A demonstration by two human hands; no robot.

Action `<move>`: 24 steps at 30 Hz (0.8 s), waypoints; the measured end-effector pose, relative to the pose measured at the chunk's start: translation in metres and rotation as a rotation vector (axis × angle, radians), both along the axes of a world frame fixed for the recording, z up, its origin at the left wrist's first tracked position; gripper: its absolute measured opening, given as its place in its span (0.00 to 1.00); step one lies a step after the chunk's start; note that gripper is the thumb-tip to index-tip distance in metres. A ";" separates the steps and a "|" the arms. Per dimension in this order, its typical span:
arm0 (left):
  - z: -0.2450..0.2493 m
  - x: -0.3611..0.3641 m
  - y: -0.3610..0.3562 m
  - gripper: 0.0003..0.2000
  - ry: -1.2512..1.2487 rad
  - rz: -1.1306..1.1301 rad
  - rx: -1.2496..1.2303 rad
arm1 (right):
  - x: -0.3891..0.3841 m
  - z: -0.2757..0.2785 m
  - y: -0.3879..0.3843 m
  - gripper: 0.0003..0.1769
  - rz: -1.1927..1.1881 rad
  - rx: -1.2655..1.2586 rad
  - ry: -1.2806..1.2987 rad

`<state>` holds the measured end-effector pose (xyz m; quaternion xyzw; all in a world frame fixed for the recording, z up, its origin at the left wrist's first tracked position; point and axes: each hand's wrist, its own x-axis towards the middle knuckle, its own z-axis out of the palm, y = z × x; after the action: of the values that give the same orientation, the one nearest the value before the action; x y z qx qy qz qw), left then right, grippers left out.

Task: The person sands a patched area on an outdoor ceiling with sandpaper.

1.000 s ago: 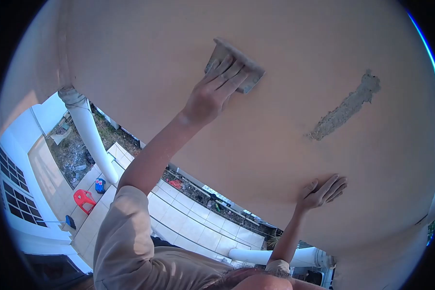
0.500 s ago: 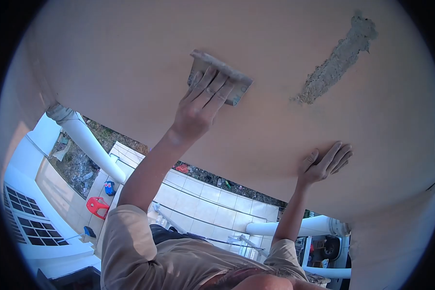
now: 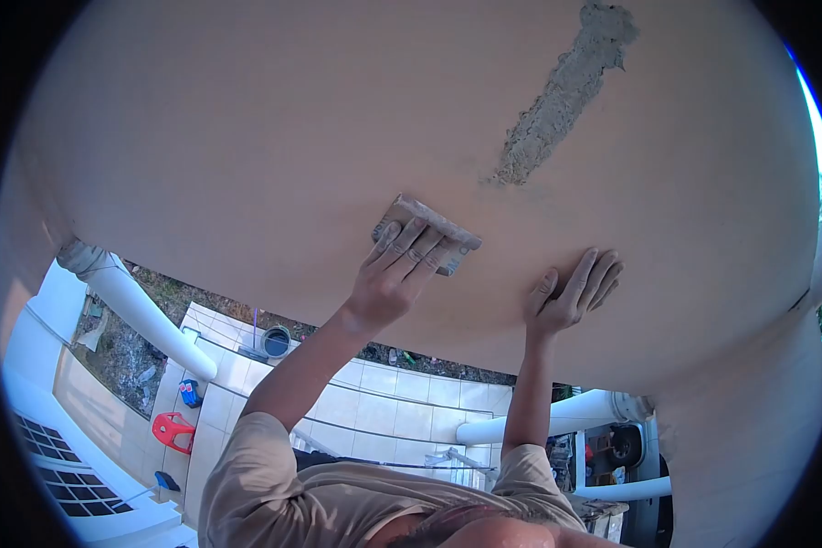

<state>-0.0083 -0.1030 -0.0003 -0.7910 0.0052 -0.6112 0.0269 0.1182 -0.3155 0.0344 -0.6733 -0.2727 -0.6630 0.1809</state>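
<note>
My left hand [image 3: 397,274] presses a folded sheet of sandpaper [image 3: 438,224], with printing on its back, against a smooth beige ceiling [image 3: 247,183]. The fingers lie across the sheet; the thumb is hidden. To the right, my right hand [image 3: 574,290] rests flat on the same surface, fingers stretched and thumb apart, holding nothing. Pale dust coats the fingers of both hands. Above them in the view runs a rough grey strip of filler [image 3: 562,96], clear of both hands.
White pillars [image 3: 146,310] stand on both sides. Far below are a tiled floor [image 3: 356,388], a dark bucket [image 3: 275,342], a red plastic stool [image 3: 173,431] and a blue object [image 3: 190,394]. A barred window [image 3: 50,466] sits lower left.
My left hand has drawn the sandpaper across the ceiling towards my body and the right. My right hand stays flat on the surface. The view has shifted, showing the bucket.
</note>
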 end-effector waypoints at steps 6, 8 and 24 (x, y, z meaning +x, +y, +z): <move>0.183 0.022 -0.022 0.20 -0.214 -0.144 0.026 | 0.002 0.004 -0.003 0.33 0.017 -0.030 0.001; 0.198 0.029 -0.023 0.20 -0.296 -0.084 0.102 | 0.002 0.005 0.002 0.32 0.031 -0.017 0.013; 0.096 -0.004 0.012 0.17 -0.148 0.046 0.103 | 0.007 0.001 -0.002 0.31 0.070 0.000 -0.025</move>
<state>-0.0126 -0.0908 0.0960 -0.7411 0.0165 -0.6661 0.0822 0.1256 -0.3177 0.0358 -0.6551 -0.2981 -0.6646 0.2007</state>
